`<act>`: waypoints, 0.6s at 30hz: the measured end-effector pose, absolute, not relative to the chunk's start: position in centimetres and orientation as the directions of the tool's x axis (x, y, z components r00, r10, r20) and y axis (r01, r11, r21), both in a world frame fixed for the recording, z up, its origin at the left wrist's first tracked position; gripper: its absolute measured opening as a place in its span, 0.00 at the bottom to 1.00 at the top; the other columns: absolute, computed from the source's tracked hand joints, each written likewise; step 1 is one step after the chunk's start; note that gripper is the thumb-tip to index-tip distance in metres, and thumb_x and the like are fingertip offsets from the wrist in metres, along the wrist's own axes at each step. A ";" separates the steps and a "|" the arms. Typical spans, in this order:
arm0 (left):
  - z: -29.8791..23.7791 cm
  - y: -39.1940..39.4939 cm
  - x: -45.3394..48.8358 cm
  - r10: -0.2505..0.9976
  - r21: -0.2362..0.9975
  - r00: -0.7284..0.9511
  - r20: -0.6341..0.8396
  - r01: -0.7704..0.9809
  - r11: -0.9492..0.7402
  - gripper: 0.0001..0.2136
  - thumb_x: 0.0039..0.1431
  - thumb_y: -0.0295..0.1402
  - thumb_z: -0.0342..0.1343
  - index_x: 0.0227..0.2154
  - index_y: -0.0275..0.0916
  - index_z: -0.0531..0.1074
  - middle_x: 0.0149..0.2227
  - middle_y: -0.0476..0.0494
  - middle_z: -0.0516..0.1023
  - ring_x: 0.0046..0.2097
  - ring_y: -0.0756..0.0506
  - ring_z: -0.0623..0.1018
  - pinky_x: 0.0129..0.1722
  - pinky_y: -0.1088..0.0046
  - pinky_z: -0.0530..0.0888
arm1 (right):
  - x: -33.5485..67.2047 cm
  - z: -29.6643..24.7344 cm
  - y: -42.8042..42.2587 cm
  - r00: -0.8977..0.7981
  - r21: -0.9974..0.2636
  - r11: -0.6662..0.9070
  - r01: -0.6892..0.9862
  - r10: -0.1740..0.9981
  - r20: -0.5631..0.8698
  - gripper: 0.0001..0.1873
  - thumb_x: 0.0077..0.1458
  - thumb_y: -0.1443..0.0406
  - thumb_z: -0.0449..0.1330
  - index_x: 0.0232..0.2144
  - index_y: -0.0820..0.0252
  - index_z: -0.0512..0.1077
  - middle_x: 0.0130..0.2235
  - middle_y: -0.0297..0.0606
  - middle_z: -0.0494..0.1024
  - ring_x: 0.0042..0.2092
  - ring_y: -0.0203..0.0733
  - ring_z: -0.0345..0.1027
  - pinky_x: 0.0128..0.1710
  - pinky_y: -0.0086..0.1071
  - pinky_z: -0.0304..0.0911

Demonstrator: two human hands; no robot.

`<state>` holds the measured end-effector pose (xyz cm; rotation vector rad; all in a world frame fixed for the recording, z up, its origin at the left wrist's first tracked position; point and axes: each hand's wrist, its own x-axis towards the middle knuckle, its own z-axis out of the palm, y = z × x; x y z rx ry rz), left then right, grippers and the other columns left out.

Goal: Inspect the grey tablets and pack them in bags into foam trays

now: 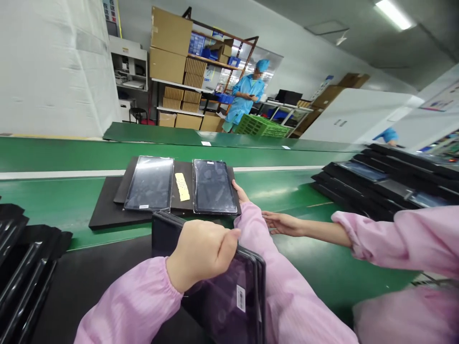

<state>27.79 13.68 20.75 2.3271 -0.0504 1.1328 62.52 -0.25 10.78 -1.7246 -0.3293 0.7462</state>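
Observation:
My left hand [201, 253] is closed over the top edge of a stack of dark tablets [229, 296] that stands tilted in front of me. My right hand [239, 192] reaches forward and grips the right edge of a bagged tablet [213, 186]; most of its fingers are hidden behind my sleeve. That tablet lies on a black foam pad [107, 210] beside a second bagged tablet [150, 184]. A yellow strip [182, 186] lies between the two. A co-worker's open hand [283, 223] stretches in from the right, close to my right forearm.
The pad rests on a green conveyor belt [53, 196]. Black trays [21, 267] are stacked at my left, and more trays with screens [387, 184] at the right. A person in a blue gown [245, 98] stands by shelves of cartons [172, 48] and a green crate [261, 126].

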 end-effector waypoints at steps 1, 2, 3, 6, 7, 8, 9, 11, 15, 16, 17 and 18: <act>20.7 13.7 27.8 0.196 0.455 0.640 0.743 -0.268 -0.849 0.28 0.73 0.35 0.36 0.17 0.37 0.70 0.18 0.48 0.74 0.22 0.50 0.76 0.23 0.72 0.61 | 63.2 10.9 -2.2 0.726 -0.914 -0.374 -0.159 0.583 -0.365 0.17 0.63 0.56 0.56 0.31 0.60 0.77 0.26 0.42 0.78 0.25 0.41 0.72 0.26 0.32 0.67; 20.7 13.7 27.9 0.197 0.456 0.633 0.749 -0.276 -0.846 0.28 0.73 0.35 0.36 0.17 0.37 0.70 0.18 0.49 0.74 0.21 0.50 0.75 0.23 0.72 0.60 | 63.8 10.8 -4.0 0.699 -0.884 -0.444 -0.147 0.585 -0.410 0.14 0.60 0.57 0.59 0.29 0.60 0.76 0.25 0.43 0.78 0.24 0.41 0.71 0.23 0.32 0.64; 20.7 13.7 27.9 0.201 0.457 0.622 0.757 -0.285 -0.843 0.28 0.73 0.35 0.36 0.17 0.37 0.69 0.18 0.49 0.74 0.21 0.50 0.75 0.23 0.72 0.60 | 64.3 10.6 -5.4 0.684 -0.863 -0.489 -0.123 0.589 -0.432 0.11 0.55 0.57 0.63 0.28 0.58 0.76 0.24 0.43 0.78 0.23 0.42 0.70 0.20 0.31 0.62; 20.6 13.8 28.0 0.208 0.455 0.584 0.785 -0.315 -0.833 0.27 0.72 0.34 0.38 0.16 0.37 0.68 0.17 0.51 0.72 0.19 0.51 0.72 0.22 0.71 0.58 | 65.2 9.5 -7.5 0.677 -0.845 -0.534 -0.016 0.616 -0.402 0.13 0.38 0.59 0.74 0.26 0.54 0.75 0.21 0.38 0.74 0.21 0.43 0.67 0.16 0.32 0.59; 20.6 13.8 28.0 0.209 0.454 0.574 0.792 -0.324 -0.830 0.27 0.72 0.34 0.38 0.16 0.37 0.68 0.17 0.52 0.72 0.19 0.52 0.71 0.21 0.71 0.58 | 65.3 9.2 -7.6 0.686 -0.851 -0.525 0.026 0.628 -0.366 0.16 0.34 0.57 0.75 0.25 0.53 0.75 0.20 0.37 0.73 0.20 0.43 0.66 0.16 0.33 0.58; 20.6 13.8 28.1 0.212 0.454 0.565 0.797 -0.330 -0.828 0.27 0.72 0.34 0.39 0.16 0.37 0.67 0.17 0.52 0.72 0.18 0.52 0.70 0.21 0.71 0.58 | 65.3 9.0 -7.6 0.698 -0.859 -0.508 0.068 0.639 -0.322 0.18 0.32 0.54 0.76 0.25 0.51 0.75 0.20 0.37 0.72 0.20 0.44 0.65 0.15 0.34 0.57; 20.7 13.8 28.1 0.213 0.452 0.557 0.803 -0.334 -0.827 0.27 0.71 0.34 0.39 0.16 0.37 0.67 0.16 0.52 0.71 0.18 0.52 0.69 0.20 0.71 0.58 | 65.3 8.9 -7.3 0.710 -0.867 -0.485 0.111 0.649 -0.272 0.19 0.32 0.51 0.75 0.26 0.50 0.76 0.20 0.37 0.72 0.20 0.44 0.65 0.15 0.35 0.56; 20.7 13.9 28.2 0.220 0.446 0.540 0.812 -0.331 -0.832 0.26 0.71 0.34 0.40 0.15 0.37 0.66 0.16 0.52 0.70 0.17 0.52 0.68 0.19 0.71 0.57 | 65.1 9.6 -6.6 0.724 -0.880 -0.430 0.201 0.670 -0.162 0.21 0.35 0.45 0.73 0.28 0.48 0.76 0.21 0.37 0.71 0.19 0.44 0.63 0.15 0.36 0.55; 21.0 13.9 28.2 0.230 0.433 0.511 0.828 -0.324 -0.841 0.26 0.70 0.33 0.41 0.14 0.37 0.64 0.14 0.52 0.68 0.16 0.53 0.65 0.19 0.71 0.55 | 64.7 12.9 -3.4 0.671 -0.866 -0.324 0.382 0.741 0.019 0.24 0.41 0.41 0.69 0.30 0.51 0.75 0.21 0.33 0.67 0.20 0.39 0.60 0.20 0.36 0.57; 21.0 13.9 28.2 0.230 0.434 0.509 0.829 -0.325 -0.840 0.26 0.70 0.33 0.41 0.13 0.37 0.64 0.14 0.52 0.68 0.16 0.53 0.65 0.19 0.71 0.55 | 64.6 13.8 -2.1 0.647 -0.856 -0.295 0.425 0.761 0.059 0.25 0.43 0.41 0.69 0.31 0.52 0.74 0.21 0.32 0.66 0.20 0.38 0.60 0.21 0.35 0.58; 21.1 13.9 28.2 0.231 0.435 0.510 0.829 -0.328 -0.839 0.26 0.70 0.32 0.41 0.13 0.37 0.64 0.14 0.52 0.68 0.16 0.53 0.65 0.19 0.70 0.55 | 64.4 14.8 -0.7 0.619 -0.843 -0.265 0.467 0.779 0.098 0.26 0.44 0.41 0.68 0.32 0.54 0.74 0.22 0.31 0.66 0.21 0.37 0.61 0.22 0.35 0.59; 21.1 13.9 28.2 0.230 0.437 0.513 0.827 -0.329 -0.837 0.26 0.70 0.32 0.41 0.14 0.37 0.64 0.14 0.52 0.68 0.16 0.52 0.64 0.19 0.70 0.55 | 64.1 15.7 0.8 0.590 -0.829 -0.235 0.508 0.796 0.136 0.26 0.46 0.41 0.67 0.34 0.55 0.73 0.22 0.31 0.67 0.22 0.36 0.61 0.23 0.34 0.59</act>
